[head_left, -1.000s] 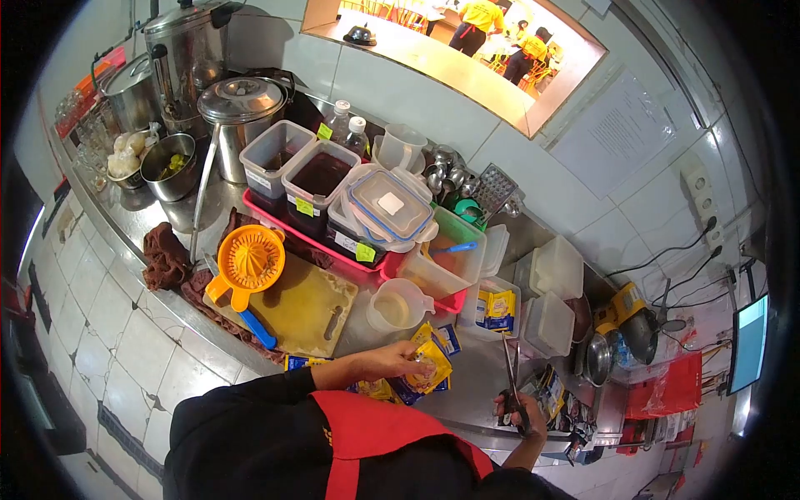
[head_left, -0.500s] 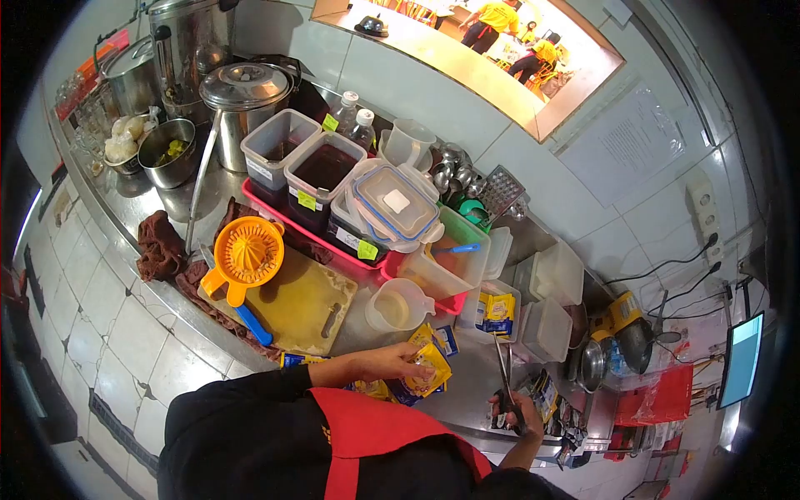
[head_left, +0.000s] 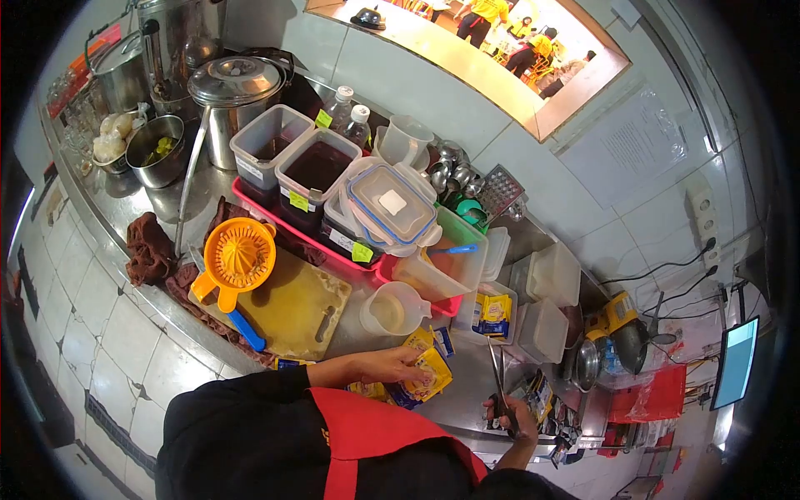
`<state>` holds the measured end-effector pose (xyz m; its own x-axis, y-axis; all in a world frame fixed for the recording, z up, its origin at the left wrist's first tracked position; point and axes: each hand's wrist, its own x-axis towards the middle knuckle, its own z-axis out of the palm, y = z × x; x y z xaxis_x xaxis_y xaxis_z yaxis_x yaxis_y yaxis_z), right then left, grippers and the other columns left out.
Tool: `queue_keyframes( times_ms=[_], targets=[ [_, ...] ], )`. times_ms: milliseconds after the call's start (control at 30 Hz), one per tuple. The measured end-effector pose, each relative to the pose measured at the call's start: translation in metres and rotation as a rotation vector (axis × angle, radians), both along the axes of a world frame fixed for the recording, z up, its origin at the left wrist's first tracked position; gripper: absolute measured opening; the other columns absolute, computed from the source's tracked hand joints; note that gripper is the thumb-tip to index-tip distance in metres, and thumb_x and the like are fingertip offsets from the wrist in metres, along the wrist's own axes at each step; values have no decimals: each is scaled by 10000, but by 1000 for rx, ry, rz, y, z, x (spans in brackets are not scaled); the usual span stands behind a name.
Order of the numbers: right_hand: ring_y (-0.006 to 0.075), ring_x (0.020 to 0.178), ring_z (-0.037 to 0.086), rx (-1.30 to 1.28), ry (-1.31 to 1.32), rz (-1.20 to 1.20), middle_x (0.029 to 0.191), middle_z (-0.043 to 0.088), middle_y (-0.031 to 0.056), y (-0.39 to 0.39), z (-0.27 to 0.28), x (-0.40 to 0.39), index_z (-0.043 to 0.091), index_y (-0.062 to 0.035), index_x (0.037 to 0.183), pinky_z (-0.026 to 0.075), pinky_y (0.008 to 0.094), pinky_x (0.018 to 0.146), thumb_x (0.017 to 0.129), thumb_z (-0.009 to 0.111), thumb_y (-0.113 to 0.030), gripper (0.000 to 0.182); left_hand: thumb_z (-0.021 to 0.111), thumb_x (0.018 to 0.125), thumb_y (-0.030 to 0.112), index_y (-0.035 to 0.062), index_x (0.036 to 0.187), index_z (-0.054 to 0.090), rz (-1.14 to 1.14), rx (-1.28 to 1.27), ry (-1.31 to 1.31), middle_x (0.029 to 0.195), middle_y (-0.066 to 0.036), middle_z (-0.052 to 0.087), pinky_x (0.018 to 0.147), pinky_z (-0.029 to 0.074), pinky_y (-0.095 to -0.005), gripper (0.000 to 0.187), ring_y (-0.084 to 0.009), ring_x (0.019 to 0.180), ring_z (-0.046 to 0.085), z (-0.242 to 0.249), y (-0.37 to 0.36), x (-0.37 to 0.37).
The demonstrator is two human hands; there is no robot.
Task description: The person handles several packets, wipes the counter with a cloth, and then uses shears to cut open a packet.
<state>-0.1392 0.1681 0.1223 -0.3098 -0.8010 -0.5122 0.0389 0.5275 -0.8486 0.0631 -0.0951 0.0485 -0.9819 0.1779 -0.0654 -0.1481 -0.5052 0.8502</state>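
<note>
My left hand [head_left: 392, 365] is closed on a yellow packet [head_left: 432, 372] above the steel counter. More yellow and blue packets [head_left: 368, 390] lie beneath it and beside my wrist. In my right hand [head_left: 515, 418] are black-handled scissors [head_left: 500, 379], their blades pointing up toward a clear container [head_left: 469, 321] that holds several yellow packets [head_left: 493, 315]. Just right of that hand lies a pile of dark packets [head_left: 546, 404]. A plastic measuring jug [head_left: 393, 308] stands beyond my left hand.
An orange juicer [head_left: 239, 254] and a blue-handled knife [head_left: 247, 330] rest by a yellow cutting board [head_left: 292, 304]. Lidded and open tubs stand in a red tray [head_left: 292, 221]. Steel pots [head_left: 236, 83] are at the back left. People [head_left: 533, 50] show through the wall opening.
The view has shifted slightly, moving the counter items a little left. Both hands keep their hold on the packet and scissors. Another person appears in the wall opening.
</note>
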Motion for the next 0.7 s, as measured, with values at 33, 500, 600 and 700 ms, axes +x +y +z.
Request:
queue_keyframes(
  times_ms=[33, 500, 600, 700],
  targets=[
    [104, 747, 536, 13, 2, -5, 782, 566, 19, -1, 2, 2, 552, 6, 1018, 395, 206, 645, 548, 779, -432, 682, 558, 837, 296, -20, 1096, 481, 5, -16, -8, 961, -56, 582, 724, 443, -239, 416, -92, 827, 538, 0, 0, -1],
    [122, 761, 550, 55, -18, -110, 775, 576, 27, 3, 4, 11, 548, 22, 1027, 410, 225, 719, 555, 795, -327, 637, 570, 821, 289, -31, 1086, 474, -6, -104, -50, 938, -83, 590, 714, 442, -241, 426, -108, 813, 548, 2, -3, -7],
    [123, 762, 552, 70, 3, -93, 763, 575, 28, 10, 0, 8, 544, 20, 1044, 409, 229, 739, 576, 787, -269, 602, 577, 816, 292, -27, 1069, 481, -5, -82, -69, 924, -75, 589, 713, 440, -242, 417, -108, 799, 548, -8, 1, -12],
    [120, 744, 556, 87, -22, -84, 757, 575, 30, 14, 1, 9, 555, 20, 1028, 429, 235, 726, 602, 772, -188, 521, 585, 813, 290, -26, 1061, 476, 2, -127, -67, 912, -70, 586, 709, 443, -246, 416, -105, 791, 545, -15, 3, -14]
  ],
)
